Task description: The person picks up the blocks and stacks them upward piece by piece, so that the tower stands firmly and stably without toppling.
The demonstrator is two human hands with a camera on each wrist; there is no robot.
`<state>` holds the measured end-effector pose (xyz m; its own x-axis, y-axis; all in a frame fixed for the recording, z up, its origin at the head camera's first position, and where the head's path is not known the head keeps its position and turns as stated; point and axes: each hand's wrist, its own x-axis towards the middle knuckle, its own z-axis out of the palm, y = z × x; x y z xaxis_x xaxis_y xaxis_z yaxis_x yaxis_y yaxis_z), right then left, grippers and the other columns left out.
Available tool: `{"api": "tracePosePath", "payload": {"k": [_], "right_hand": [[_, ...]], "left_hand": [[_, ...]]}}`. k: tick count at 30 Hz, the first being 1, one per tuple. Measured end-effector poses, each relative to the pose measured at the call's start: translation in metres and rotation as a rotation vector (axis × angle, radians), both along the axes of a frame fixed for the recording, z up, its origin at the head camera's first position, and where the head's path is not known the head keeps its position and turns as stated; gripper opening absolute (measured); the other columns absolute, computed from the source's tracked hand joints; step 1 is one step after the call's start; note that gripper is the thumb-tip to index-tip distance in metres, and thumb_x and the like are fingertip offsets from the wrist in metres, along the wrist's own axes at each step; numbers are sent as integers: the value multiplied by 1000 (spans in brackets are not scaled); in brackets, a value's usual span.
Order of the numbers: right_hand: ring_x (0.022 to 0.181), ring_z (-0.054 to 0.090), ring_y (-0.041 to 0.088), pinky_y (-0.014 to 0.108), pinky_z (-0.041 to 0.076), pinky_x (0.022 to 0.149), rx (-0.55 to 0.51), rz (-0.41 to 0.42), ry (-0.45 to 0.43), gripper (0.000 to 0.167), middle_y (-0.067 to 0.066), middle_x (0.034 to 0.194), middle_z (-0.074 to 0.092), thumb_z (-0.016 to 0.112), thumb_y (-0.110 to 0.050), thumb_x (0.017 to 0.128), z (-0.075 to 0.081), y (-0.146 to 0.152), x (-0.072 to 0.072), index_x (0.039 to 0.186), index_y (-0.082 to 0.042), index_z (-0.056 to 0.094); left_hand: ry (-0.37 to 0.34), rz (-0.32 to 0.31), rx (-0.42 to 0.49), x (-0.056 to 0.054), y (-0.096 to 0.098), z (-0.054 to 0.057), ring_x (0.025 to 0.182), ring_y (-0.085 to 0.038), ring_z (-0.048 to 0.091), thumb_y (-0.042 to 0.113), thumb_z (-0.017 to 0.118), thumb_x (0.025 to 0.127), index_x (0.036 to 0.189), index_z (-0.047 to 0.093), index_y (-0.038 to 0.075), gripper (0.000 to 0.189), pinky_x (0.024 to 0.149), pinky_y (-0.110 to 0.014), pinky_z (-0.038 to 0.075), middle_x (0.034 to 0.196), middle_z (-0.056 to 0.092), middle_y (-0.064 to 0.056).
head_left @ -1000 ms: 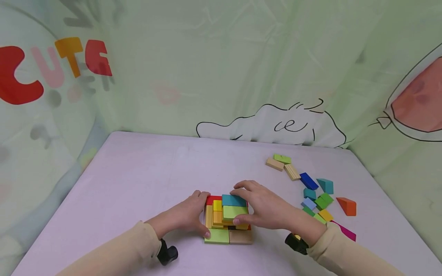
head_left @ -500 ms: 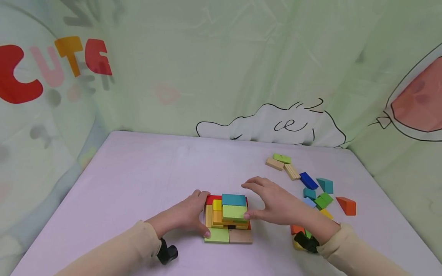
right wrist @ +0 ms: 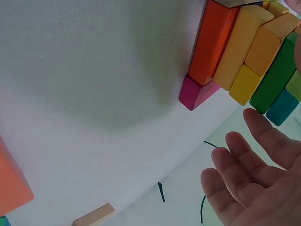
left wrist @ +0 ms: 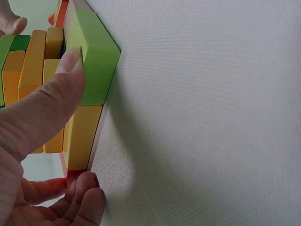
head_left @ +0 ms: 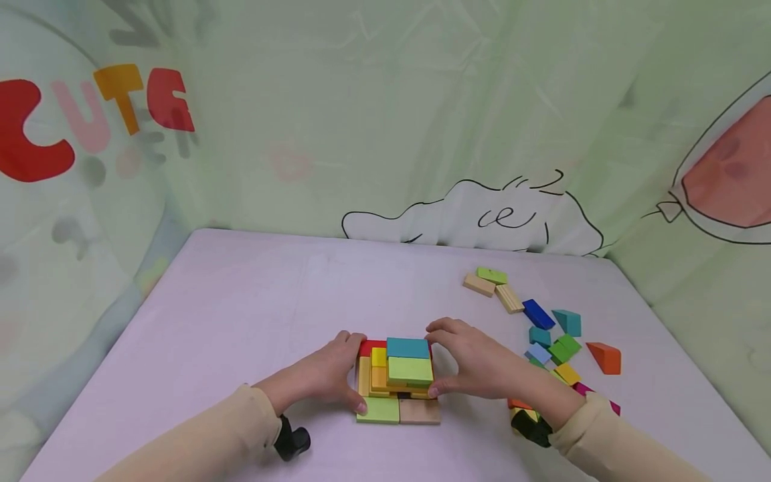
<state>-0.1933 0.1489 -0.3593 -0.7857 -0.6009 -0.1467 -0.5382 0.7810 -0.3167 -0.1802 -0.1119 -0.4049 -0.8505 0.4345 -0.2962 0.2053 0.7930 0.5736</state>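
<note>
A low stack of colored wooden building blocks stands between the hands, with a teal block (head_left: pixel 407 348) and a light green block (head_left: pixel 410 370) side by side on top. My left hand (head_left: pixel 325 375) holds the stack's left side at the base. Its thumb presses the bottom light green block (left wrist: pixel 99 59), and its fingers curl by the red block at the far end. Around the right side of the upper layers comes my right hand (head_left: pixel 476 361), thumb at the near end and index fingertip at the far end of the dark green block (right wrist: pixel 274 77). The other right fingers extend loosely.
Loose blocks lie to the right, among them an orange triangular block (head_left: pixel 604 359), a dark blue block (head_left: pixel 538 314) and a green block (head_left: pixel 565 348). Further back are a light green block (head_left: pixel 492 276) and two plain wooden ones. A printed curtain (head_left: pixel 385 120) hangs behind the table.
My right hand has drawn away from the top blocks to the right, then come back in against the stack's right side, lower down. My left hand has stayed in place.
</note>
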Motion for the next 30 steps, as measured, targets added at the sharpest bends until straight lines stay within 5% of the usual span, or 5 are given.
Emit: {"api": "tracePosePath", "payload": {"k": [18, 24, 30], "right_hand": [[129, 56, 37, 56, 52, 104, 15, -32, -9, 76, 16, 144, 55, 88, -47, 76, 7, 4, -2, 134, -5, 61], [137, 47, 46, 62, 47, 108, 17, -151, 44, 69, 26, 149, 50, 79, -31, 90, 19, 34, -46, 145, 0, 51], [127, 51, 51, 64, 46, 107, 172, -219, 41, 64, 37, 144, 48, 72, -19, 96, -1, 65, -102, 146, 8, 44]], "left_hand": [[-1, -7, 3, -1, 2, 3, 124, -28, 53, 31, 96, 67, 151, 38, -2, 107, 112, -49, 49, 139, 50, -19], [2, -2, -1, -1, 2, 4, 125, -29, 53, 32, 96, 67, 151, 38, -2, 107, 112, -49, 49, 141, 50, -20], [-8, -2, -1, 0, 1, 2, 121, -28, 54, 32, 96, 67, 151, 38, -2, 107, 110, -50, 50, 138, 51, -20]]}}
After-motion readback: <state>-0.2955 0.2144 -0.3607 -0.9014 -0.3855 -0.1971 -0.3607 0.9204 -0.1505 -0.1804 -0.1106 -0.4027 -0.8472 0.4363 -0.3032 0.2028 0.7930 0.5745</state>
